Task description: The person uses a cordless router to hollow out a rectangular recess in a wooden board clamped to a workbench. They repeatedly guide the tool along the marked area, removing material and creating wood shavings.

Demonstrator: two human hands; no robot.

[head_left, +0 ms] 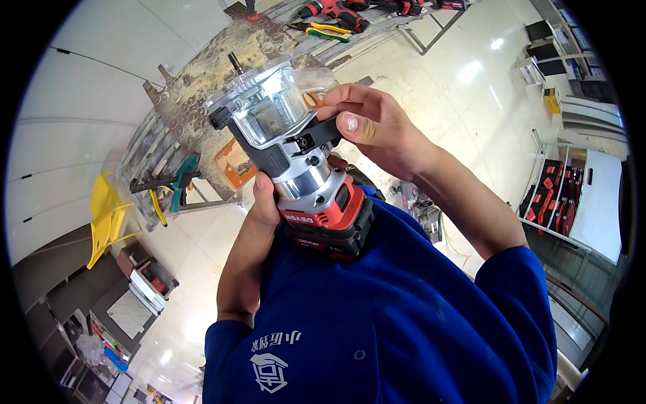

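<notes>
A cordless trim router is tilted in front of my chest, its bit pointing up and away and its red-and-black battery end by my blue shirt. It has a silver motor body and a clear base. My left hand is closed around the router's left side; the thumb shows, while the other fingers are hidden behind the tool. At the right side of the base, my right hand pinches a black clamp lever between thumb and fingers. The lever stands out from the router's body.
Beyond the router is a dusty workbench. A red cordless drill and yellow-green pliers lie at its far side. A teal clamp and a yellow chair are at left; a rack of red cases stands right.
</notes>
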